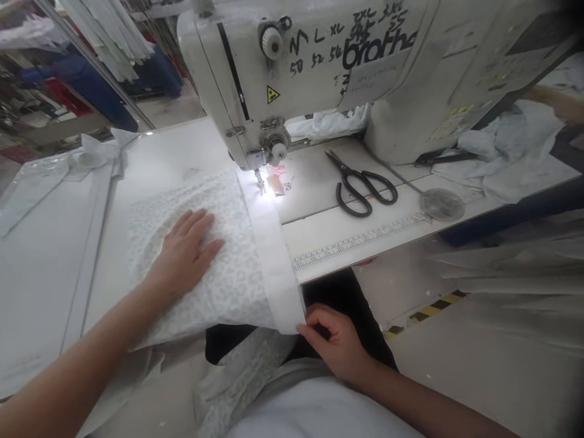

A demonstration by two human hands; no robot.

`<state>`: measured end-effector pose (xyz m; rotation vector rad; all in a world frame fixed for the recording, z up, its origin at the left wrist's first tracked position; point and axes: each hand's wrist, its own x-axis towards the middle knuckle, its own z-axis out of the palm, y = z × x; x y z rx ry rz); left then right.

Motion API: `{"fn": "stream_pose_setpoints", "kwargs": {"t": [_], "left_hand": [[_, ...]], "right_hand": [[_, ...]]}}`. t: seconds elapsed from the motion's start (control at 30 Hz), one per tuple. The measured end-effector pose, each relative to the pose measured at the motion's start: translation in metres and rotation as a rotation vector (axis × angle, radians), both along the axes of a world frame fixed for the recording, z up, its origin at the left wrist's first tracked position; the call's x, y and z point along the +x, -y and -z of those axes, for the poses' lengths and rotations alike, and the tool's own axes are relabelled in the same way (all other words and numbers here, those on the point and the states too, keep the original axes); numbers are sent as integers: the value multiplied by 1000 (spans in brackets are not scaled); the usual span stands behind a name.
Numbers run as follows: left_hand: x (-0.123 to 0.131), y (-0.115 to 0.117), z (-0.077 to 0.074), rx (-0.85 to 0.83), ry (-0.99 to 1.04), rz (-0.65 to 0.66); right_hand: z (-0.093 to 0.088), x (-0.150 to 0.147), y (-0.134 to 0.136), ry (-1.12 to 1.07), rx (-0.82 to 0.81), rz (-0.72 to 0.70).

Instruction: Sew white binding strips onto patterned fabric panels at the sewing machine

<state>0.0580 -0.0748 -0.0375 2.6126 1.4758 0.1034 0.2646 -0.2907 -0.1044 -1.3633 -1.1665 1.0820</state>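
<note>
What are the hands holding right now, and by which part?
The right hand pinches the near end of the white band edging the patterned cloth. The left hand grips nothing; it lies flat on the cloth.

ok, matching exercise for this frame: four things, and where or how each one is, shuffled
1. left hand
2. right hand
3. scissors
4. round metal disc

A. pinching the near end of the white band
B. lying on the sewing machine table, right of the needle
C. flat on the patterned fabric
D. by the right end of the ruler strip

Pairs: 1-C, 2-A, 3-B, 4-D
</note>
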Motion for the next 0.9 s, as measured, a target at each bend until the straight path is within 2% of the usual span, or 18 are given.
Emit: {"fn": "stream_pose_setpoints", "kwargs": {"t": [0.17,0.27,0.4,0.47,0.53,0.67,0.77,0.83,0.9], "left_hand": [[-3,-4,-2,21,-13,45],[-8,-10,-1,27,-20,76],[-11,-13,-4,22,-40,121],[-5,-5,-8,55,-28,126],[8,11,-12,79,49,140],[35,52,-9,-26,287,223],[42,70,-1,-57,228,280],[41,73,1,-76,146,296],[38,71,0,-98,108,304]], "right_hand": [[-1,-3,0,73,23,27],[-2,-1,2,195,131,5],[-6,10,-1,348,406,-218],[-10,16,-6,411,514,-317],[-15,20,-12,487,614,-347],[-26,20,-22,643,732,-381],[-28,15,-26,691,836,-256],[-29,12,-29,651,870,-186],[-30,11,-35,594,852,-181]]}}
